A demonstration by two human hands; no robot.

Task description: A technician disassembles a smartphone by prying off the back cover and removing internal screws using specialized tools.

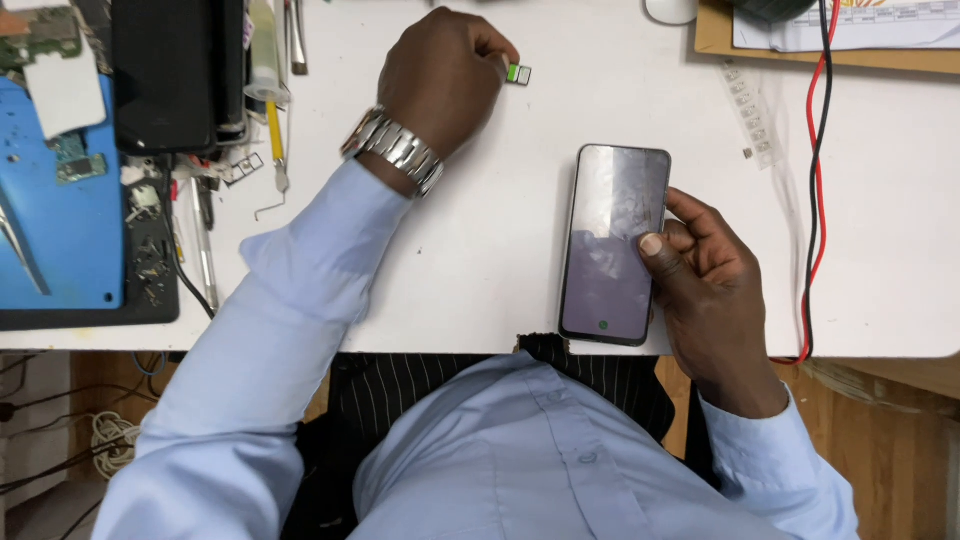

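My left hand [442,75], with a metal watch on the wrist, reaches across the white table [500,250] and pinches a small green and silver card tray [518,73] at its fingertips. My right hand [705,285] holds a dark smartphone [612,243] that lies screen up near the table's front edge. The thumb rests on the phone's right side. The screen is dark with reflections and a small green dot low down.
A blue work mat [60,230] with circuit boards and small parts lies at the left. Tweezers, screwdrivers and a black device [175,70] sit beside it. Red and black cables [818,180] run down the right side. A strip of clear component tape [750,110] lies near them.
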